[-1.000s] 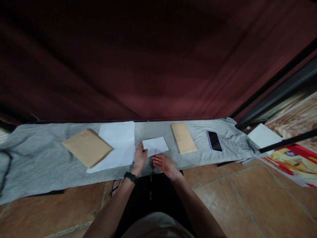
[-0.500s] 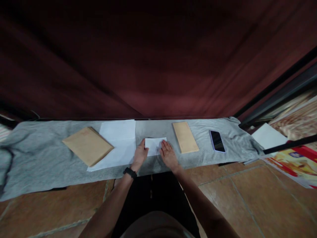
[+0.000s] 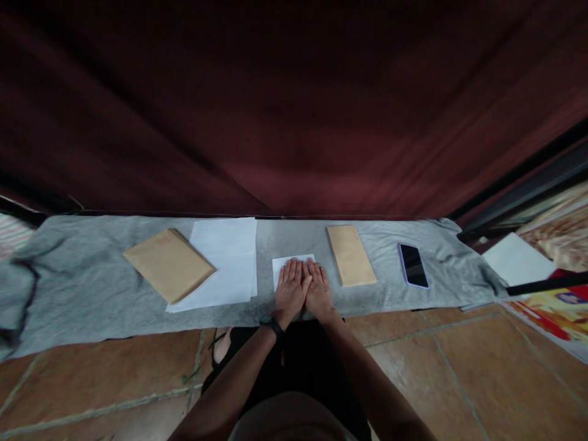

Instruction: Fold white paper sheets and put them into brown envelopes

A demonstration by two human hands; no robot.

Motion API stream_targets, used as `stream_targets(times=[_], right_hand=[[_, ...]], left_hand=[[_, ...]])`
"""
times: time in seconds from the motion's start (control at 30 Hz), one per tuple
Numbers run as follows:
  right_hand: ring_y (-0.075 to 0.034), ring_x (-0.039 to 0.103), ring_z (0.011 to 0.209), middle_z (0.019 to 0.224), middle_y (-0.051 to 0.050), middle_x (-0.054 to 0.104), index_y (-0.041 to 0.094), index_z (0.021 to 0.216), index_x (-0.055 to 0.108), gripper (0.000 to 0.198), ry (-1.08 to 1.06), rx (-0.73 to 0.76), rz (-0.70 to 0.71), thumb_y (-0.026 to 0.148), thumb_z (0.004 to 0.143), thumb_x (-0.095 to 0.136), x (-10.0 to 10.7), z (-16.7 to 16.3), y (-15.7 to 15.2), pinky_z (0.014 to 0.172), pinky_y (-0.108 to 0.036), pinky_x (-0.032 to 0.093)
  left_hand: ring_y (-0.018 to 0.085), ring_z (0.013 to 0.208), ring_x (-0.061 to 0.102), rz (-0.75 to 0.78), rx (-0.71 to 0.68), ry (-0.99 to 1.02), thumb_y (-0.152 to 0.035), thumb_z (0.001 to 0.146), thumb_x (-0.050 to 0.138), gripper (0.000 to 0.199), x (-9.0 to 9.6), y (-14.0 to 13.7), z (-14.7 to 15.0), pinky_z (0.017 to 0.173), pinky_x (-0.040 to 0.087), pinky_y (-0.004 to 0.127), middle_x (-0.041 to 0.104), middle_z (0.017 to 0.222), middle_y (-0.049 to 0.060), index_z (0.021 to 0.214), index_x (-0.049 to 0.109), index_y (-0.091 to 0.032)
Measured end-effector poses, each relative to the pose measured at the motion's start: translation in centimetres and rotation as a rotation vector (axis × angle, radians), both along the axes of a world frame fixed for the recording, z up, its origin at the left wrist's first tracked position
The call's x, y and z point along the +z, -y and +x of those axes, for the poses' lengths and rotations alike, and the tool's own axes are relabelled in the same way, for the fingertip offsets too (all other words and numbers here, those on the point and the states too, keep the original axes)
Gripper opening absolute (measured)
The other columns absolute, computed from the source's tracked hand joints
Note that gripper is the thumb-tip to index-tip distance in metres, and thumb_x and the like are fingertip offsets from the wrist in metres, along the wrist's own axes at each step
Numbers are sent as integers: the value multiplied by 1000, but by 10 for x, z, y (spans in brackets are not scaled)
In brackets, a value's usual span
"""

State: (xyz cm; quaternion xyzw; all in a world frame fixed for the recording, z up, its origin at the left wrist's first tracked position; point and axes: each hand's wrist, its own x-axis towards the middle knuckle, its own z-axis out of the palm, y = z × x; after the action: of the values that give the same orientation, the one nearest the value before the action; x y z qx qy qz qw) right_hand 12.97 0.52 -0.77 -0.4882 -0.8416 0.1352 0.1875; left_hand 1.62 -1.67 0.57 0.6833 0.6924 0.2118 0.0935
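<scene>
A small folded sheet of white paper (image 3: 277, 264) lies on the grey cloth in front of me, mostly covered by my hands. My left hand (image 3: 290, 294) rests flat on it, fingers stretched forward. Beside it, touching, my right hand (image 3: 318, 295) also presses flat on the paper with its fingers out. Left of my hands are larger white sheets (image 3: 229, 263), partly under a stack of brown envelopes (image 3: 168, 263). To the right lies a single pile or piece of brown envelope (image 3: 351, 255); how many are in it I cannot tell.
A phone (image 3: 414, 266) with a light purple case lies farther right on the grey cloth (image 3: 87, 282). A dark red curtain (image 3: 294, 122) hangs behind the narrow surface. A white sheet or board (image 3: 519, 258) and a colourful printed box (image 3: 560, 312) stand at the far right above the tiled floor.
My left hand has moved from the paper's left edge onto its top, next to my right hand. Both hands now lie flat side by side. The view has shifted slightly.
</scene>
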Motion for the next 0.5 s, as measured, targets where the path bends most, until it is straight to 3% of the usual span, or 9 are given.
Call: stream_targets(times=[0.17,0.3,0.5], right_hand=[[-28,27,151,163,-14,32,14,155,36,56,-20,-17,19,19,99,38,-2,1,0,122,-52,21],[-29,29,150,162,-15,34,12,155,37,54,-11,-41,34,26,103,37,-4,3,-1,122,-52,21],[-29,30,150,161,-16,34,11,155,36,55,-3,-76,43,30,104,35,-5,12,-3,122,-51,23]], left_hand=[[27,153,24,0,-22,-91,-39,102,33,60,-5,4,-15,125,21,50,36,161,16,154,36,-9],[27,153,25,9,-163,-156,-43,100,42,60,-2,17,-37,125,21,50,35,162,15,152,40,-13],[25,151,30,-53,-286,-207,-28,100,44,52,1,21,-58,124,24,47,38,160,12,150,42,-17]])
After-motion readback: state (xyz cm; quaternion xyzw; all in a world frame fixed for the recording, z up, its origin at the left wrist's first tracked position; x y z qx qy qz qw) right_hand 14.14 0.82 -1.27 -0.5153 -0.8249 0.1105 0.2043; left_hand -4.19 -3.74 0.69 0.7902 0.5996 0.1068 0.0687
